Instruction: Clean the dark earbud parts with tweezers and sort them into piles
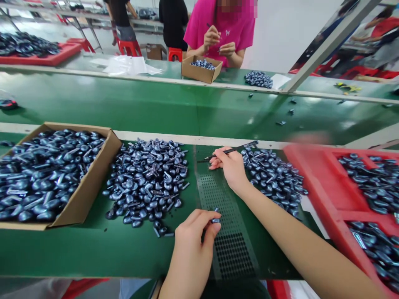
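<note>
My left hand [195, 236] pinches a small dark-blue earbud shell [215, 220] between thumb and fingertips, low over a sheet of dots [224, 216]. Farther up that sheet, my right hand [230, 168] is closed around slim black tweezers [242, 146], their pointed tip toward the left. The dots are dense and dark at the sheet's near end; its far end looks bare. Left of the sheet spreads a loose heap of earbud shells [146, 178]. Another heap of shells [274, 176] lies beyond my right wrist, partly behind my forearm.
A cardboard box [85, 199] full of shells stands at the left. Red trays [324, 182] with more shells fill the right side. Across the green conveyor [156, 104], a person in pink [199, 29] works behind a small box [199, 74]. A slanted metal post [330, 50] rises at upper right.
</note>
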Tool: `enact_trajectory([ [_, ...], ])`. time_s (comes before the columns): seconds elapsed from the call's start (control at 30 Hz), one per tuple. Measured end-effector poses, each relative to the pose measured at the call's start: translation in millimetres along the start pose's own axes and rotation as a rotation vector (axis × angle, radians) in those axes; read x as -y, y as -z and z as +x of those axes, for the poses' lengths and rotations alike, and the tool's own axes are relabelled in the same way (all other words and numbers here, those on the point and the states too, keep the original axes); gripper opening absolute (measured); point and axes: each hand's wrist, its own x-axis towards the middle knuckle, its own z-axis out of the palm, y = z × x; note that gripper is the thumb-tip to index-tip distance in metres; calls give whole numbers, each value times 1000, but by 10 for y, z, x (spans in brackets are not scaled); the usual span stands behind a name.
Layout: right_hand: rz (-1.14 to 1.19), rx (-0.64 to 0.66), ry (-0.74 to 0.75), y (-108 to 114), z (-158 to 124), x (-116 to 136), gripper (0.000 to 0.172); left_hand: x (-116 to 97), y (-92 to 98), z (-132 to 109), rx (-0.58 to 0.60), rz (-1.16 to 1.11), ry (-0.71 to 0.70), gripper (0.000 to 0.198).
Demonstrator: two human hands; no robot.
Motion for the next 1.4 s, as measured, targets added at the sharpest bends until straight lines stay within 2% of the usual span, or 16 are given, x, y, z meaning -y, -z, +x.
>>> enact_trajectory([
  [0.7, 56, 7, 15, -10, -27, 20, 15, -18, -3, 34, 10, 53, 27, 20],
  [1.07, 174, 34, 17, 51, -19, 114, 13, -22, 6, 69, -4, -17, 68, 19],
  [1.2, 236, 19, 65, 102, -330, 310, 8, -55, 70, -13, 28, -167, 133, 16],
  [1.33, 295, 24, 106, 200, -1033, 630, 14, -253, 188, -214, 44, -672, 333, 18],
  [1.4, 215, 8, 138, 286, -1405, 730, 16, -391, 234, -291, 17, -870, 421, 15],
])
